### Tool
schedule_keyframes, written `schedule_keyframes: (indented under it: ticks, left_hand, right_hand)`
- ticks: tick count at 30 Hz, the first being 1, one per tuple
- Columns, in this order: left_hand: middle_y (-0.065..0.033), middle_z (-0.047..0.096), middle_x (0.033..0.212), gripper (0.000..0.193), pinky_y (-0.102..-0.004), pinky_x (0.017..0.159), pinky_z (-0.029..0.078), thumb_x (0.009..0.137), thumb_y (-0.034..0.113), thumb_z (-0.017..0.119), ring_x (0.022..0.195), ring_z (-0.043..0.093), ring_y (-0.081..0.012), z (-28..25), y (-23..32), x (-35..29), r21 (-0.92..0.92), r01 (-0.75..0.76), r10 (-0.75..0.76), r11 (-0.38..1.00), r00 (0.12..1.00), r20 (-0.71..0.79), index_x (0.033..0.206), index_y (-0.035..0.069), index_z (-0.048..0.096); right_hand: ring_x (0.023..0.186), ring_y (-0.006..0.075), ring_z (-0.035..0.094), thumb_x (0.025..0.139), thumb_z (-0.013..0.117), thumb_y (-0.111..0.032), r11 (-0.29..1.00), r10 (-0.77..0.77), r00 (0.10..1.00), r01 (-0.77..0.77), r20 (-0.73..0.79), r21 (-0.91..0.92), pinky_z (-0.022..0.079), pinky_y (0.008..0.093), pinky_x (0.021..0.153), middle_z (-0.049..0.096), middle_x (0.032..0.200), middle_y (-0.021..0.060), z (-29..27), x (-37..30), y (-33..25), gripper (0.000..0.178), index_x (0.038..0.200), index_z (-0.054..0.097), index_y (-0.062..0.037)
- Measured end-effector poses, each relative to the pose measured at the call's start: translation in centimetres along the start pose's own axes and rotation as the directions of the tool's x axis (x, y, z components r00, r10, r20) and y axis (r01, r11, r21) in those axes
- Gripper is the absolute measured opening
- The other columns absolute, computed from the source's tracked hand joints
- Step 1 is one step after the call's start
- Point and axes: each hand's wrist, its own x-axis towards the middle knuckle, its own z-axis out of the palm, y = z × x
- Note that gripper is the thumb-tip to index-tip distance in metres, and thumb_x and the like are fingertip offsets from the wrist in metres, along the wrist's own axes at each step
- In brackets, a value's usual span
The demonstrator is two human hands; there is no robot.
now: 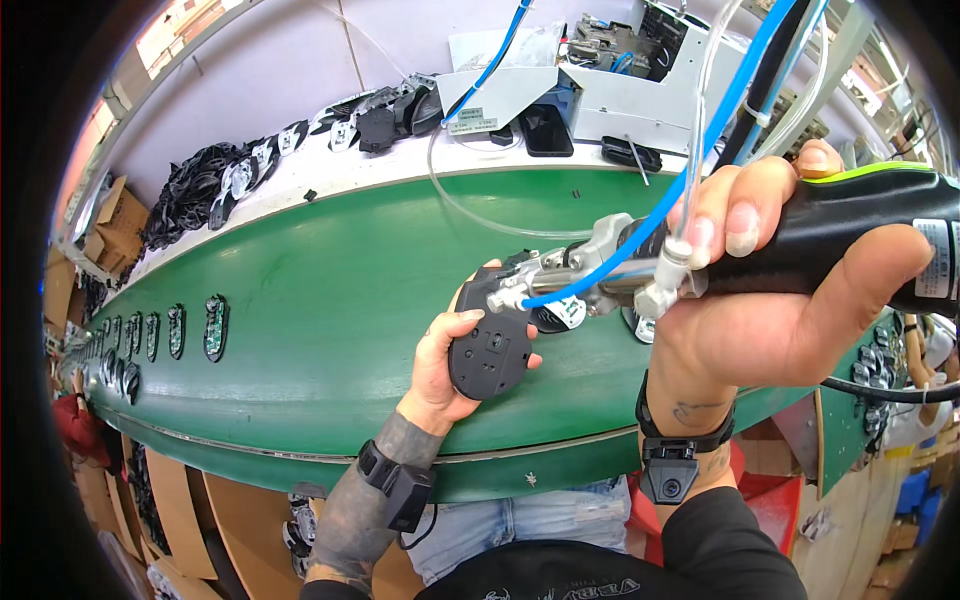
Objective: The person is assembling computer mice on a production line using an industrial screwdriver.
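My right hand (790, 300) is clenched around the black grip of a driver (800, 240), thumb under, fingers over the top. The driver lies nearly level, its metal nose pointing to my left, and a blue hose (700, 150) and a clear tube run up from it toward the top of the view. The nose tip sits just over the upper edge of a black shell (490, 355); I cannot tell whether it touches.

My left hand (445, 365) grasps that shell from the left and below, thumb on its upper left edge, fingers wrapped behind. The shell is held just above the green belt (330, 290), near the middle of the view.

Farther left on the belt a row of small boards (215, 327) lies in line, well apart from my hands. Beyond the belt, on the white ledge (330, 175), sit more black parts (385, 120), and to the right of them a grey machine (640, 90).
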Motion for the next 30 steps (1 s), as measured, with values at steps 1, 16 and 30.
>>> schedule_keyframes:
  ticks: [1, 16, 30]
  left_hand:
    - [-0.0167, 0.049, 0.116, 0.059, -0.0449, 0.076, 0.053, 0.083, 0.023, 0.048, 0.093, 0.058, -0.0279, 0.1, 0.1, 0.0, -0.032, 0.005, -0.004, 0.999, 0.999, 0.035, 0.138, 0.013, 0.027]
    - [-0.0105, 0.053, 0.112, 0.045, -0.0441, 0.072, 0.052, 0.089, 0.039, 0.044, 0.091, 0.058, -0.0283, 0.2, 0.6, 0.5, 0.004, -0.131, 0.131, 0.991, 0.984, -0.123, 0.127, 0.015, 0.043]
    - [-0.0119, 0.047, 0.125, 0.05, -0.0471, 0.075, 0.053, 0.089, 0.036, 0.043, 0.092, 0.058, -0.0268, 0.1, 1.0, 0.0, -0.019, -0.118, 0.117, 0.993, 0.992, -0.042, 0.133, 0.013, 0.037]
  right_hand:
    - [0.047, 0.0152, 0.043, 0.086, 0.041, -0.062, 0.999, -0.025, 1.0, 0.025, -0.002, -0.032, 0.037, 0.0283, 0.052, 0.047, 0.059, 0.0036, 0.0, 0.0, 0.0, 0.06, 0.098, 0.052, -0.0043]
    - [0.047, 0.0173, 0.043, 0.085, 0.047, -0.057, 0.988, 0.004, 1.0, -0.005, -0.007, -0.156, 0.036, 0.0271, 0.051, 0.047, 0.058, 0.0055, -0.8, 1.0, 0.2, 0.054, 0.093, 0.051, -0.0043]
    - [0.046, 0.0161, 0.044, 0.085, 0.044, -0.059, 0.993, 0.022, 1.0, -0.021, 0.007, -0.119, 0.036, 0.0274, 0.051, 0.047, 0.058, 0.0043, -0.3, 0.6, 0.3, 0.055, 0.093, 0.051, -0.0054]
